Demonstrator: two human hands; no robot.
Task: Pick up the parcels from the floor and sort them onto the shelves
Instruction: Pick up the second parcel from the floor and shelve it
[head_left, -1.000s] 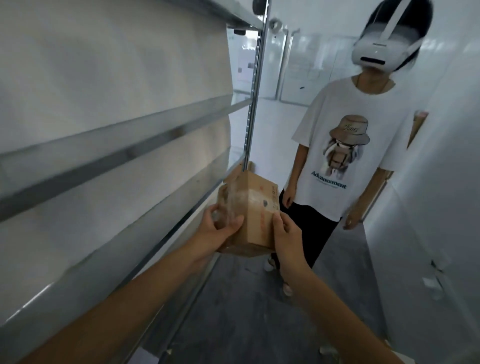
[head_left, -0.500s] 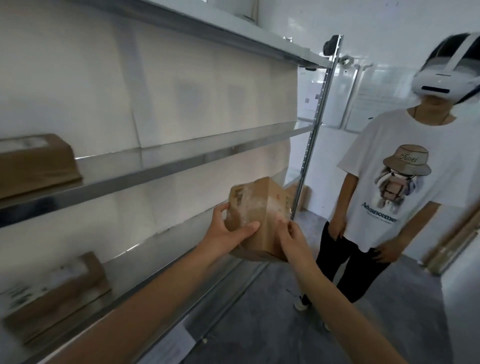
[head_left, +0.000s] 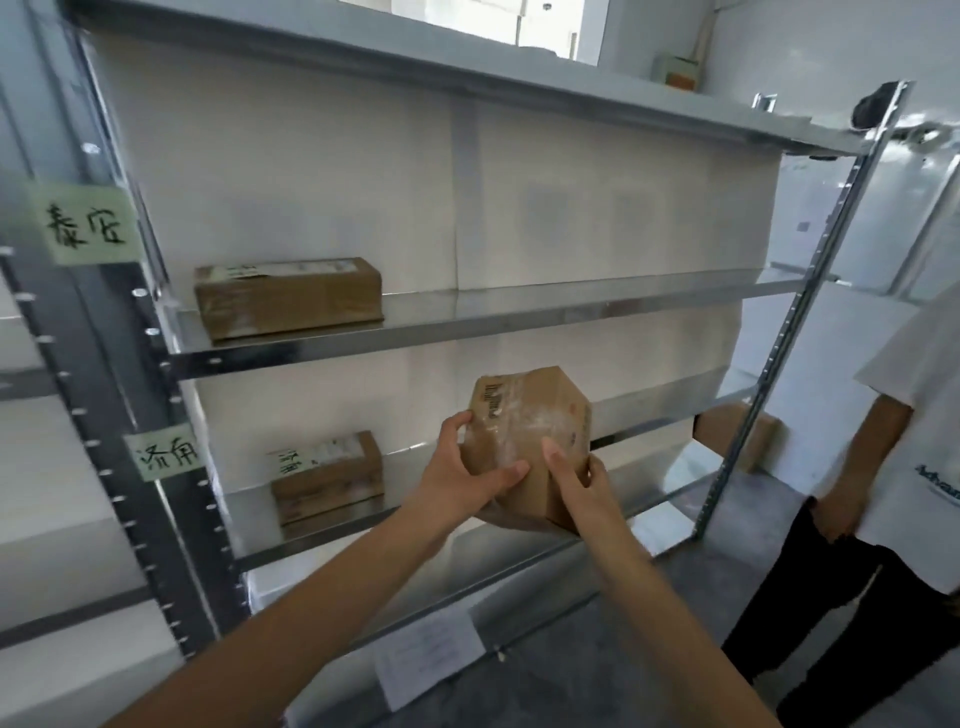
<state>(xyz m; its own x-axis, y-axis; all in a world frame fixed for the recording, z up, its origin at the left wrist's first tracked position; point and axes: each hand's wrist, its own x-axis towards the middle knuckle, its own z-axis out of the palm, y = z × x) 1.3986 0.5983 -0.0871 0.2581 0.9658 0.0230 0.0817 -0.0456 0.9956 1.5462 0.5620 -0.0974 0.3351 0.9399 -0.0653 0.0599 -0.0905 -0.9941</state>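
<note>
On the metal rack's left post, 2 green handwritten labels (head_left: 88, 223) were stuck. A long taped parcel (head_left: 288, 296) lay on the middle shelf (head_left: 519, 322), a smaller labelled parcel (head_left: 327, 475) on the lower shelf (head_left: 249, 512). The left hand (head_left: 465, 475) and right hand (head_left: 579, 486) both clasped a taped cardboard box (head_left: 524, 426), tilted in the air before the lower shelf. A bystander in a white T-shirt (head_left: 914, 447) stood at right

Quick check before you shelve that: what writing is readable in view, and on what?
"泰安": green tag on the upright.
"济南", apparently: lower green tag.
"Advan", cut off: bystander's shirt.
Held parcel print: blurred.
Shelved parcels' labels and floor paper sheet: unreadable.
</note>
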